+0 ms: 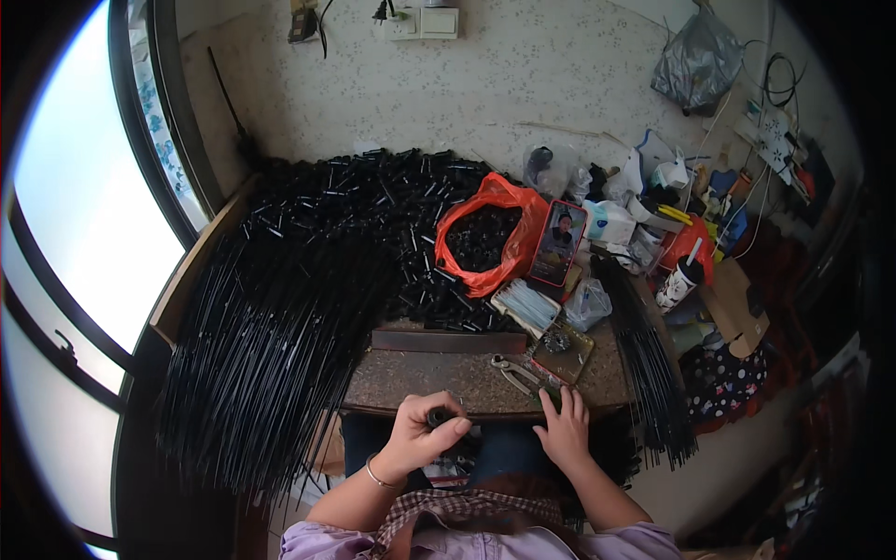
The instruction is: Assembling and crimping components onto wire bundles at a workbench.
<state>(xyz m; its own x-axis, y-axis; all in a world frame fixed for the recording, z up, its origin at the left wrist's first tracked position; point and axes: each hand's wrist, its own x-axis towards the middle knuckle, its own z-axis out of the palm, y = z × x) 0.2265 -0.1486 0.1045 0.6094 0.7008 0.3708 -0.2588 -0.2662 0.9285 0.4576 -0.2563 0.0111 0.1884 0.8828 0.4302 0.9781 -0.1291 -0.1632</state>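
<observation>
My left hand (417, 441) is closed around a short black tubular piece (439, 416), held just over the table's front edge. The round end of the piece shows at the top of the fist; the rest is hidden by the fingers. My right hand (567, 437) lies at the front edge with its fingers apart, holding nothing that I can see. Its fingertips are beside a pair of metal pliers (515, 374) and a shallow tray (571, 357) with small metal parts. A dark bar (448, 341) lies across the table beyond the left hand.
Long black rods (252, 364) fan over the left edge; another bundle (644, 364) hangs off the right. A heap of black tubular pieces (373, 196) fills the back. Nearby are a red plastic bag (518, 219), a phone (558, 245), white sticks (529, 306) and a cup (679, 283).
</observation>
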